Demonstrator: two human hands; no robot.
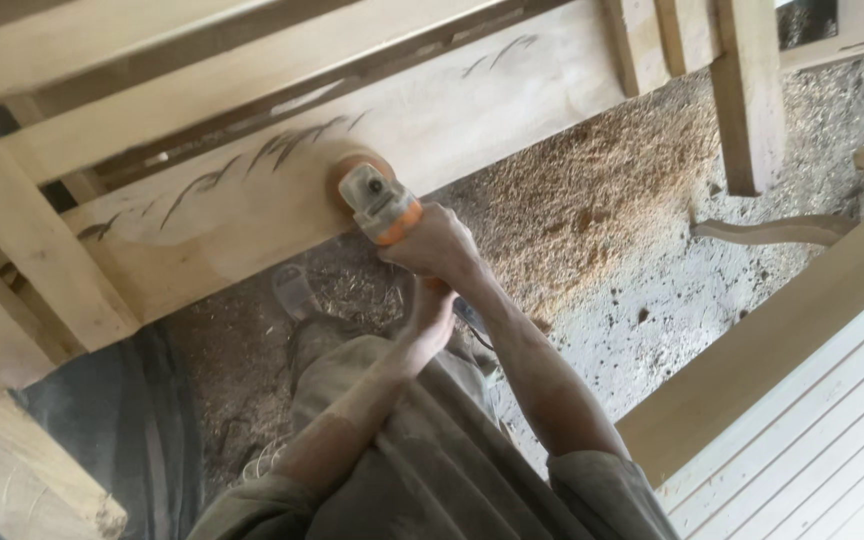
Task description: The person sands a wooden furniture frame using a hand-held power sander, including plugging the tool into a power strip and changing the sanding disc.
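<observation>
Dusty trousers [422,470] fill the foreground; right hand [439,245] grips the orange grinder [380,203] against the wooden plank [432,120], left hand [432,312] closed around its rear handle.

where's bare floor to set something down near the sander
Free: the grey floor between the sawdust pile and the plank. Crowded: by the sander, where both hands grip beside the board.

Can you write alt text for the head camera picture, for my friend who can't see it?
Seen from above, a person presses an orange power sander against a pale wooden board marked with dark carved strokes, right hand on top of the tool, left hand gripping its rear handle. Sawdust covers the floor below.
</observation>
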